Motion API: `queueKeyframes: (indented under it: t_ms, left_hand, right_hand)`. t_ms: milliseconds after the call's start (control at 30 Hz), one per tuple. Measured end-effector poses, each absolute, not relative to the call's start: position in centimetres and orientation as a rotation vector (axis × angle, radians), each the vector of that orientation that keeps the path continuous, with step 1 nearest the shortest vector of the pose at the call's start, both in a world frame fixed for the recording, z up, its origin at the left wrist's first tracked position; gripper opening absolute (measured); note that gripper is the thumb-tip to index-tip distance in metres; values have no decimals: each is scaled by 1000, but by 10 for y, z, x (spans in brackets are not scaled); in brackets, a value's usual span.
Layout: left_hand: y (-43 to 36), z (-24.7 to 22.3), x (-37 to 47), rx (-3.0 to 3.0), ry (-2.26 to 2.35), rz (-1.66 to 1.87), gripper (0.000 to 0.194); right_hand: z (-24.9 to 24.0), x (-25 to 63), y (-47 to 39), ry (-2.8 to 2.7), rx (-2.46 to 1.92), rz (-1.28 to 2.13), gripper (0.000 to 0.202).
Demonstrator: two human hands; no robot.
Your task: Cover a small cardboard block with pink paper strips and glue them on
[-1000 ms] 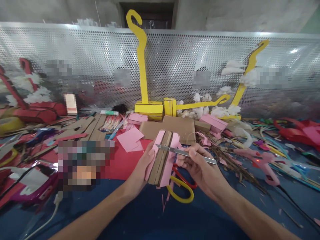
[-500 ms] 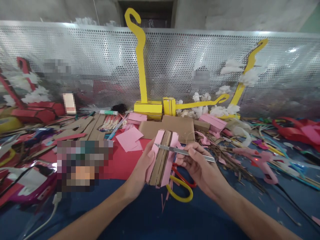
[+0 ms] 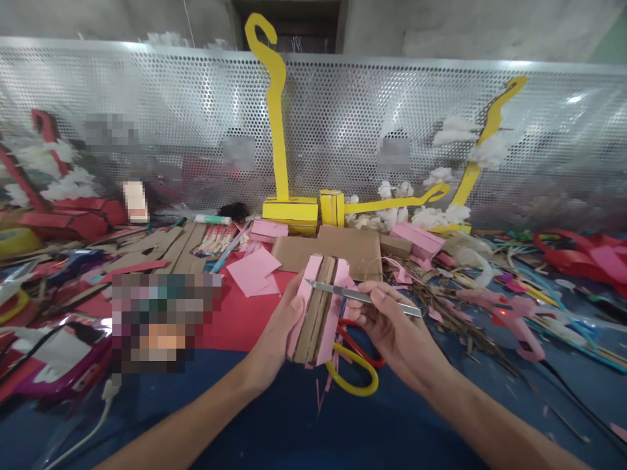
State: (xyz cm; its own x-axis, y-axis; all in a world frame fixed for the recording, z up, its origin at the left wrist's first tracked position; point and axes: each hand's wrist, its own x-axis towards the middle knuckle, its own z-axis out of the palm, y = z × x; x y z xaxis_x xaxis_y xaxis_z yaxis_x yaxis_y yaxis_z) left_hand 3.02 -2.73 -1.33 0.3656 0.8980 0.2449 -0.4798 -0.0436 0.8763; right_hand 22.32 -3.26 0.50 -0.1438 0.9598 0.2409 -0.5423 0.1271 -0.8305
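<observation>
In my left hand (image 3: 279, 329) is a small cardboard box (image 3: 314, 320) faced with pink paper; a bare brown strip runs down its middle. The fingers wrap its left side and the thumb lies on the pink edge. My right hand (image 3: 392, 320) pinches a slim silver craft knife (image 3: 360, 297). Its pointed blade lies across the box's upper part, tip near the left pink edge; I cannot tell whether it touches. Beneath the box, scissors with a yellow and red handle (image 3: 355, 378) lie on the blue table, their blades hidden.
A pink glue gun (image 3: 509, 316) with a glowing red light lies at right, beside cardboard scraps (image 3: 455, 320). Pink paper squares (image 3: 255, 271) rest on a red sheet (image 3: 235, 320). Yellow paper hooks on box bases (image 3: 290, 210) stand before a perforated metal panel (image 3: 196, 130).
The knife tip has shifted very slightly to the right over the box. Both hands keep the same hold and otherwise stay nearly still.
</observation>
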Motion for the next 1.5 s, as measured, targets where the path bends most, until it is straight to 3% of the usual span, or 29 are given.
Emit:
queueKeyframes:
  t_ms: [533,867,1500]
  left_hand:
    - [-28,-16,26,1085,530,1129,60]
    - [-32,-13,35,1129,448,1148,49]
    - [-30,-12,31,1039,497,1162,59]
  right_hand:
    - [7,223,-32,-948,-603,1386,16]
    - [9,224,-30,-915,-599,1356,14]
    - [7,224,-33,-967,-608,1415,14]
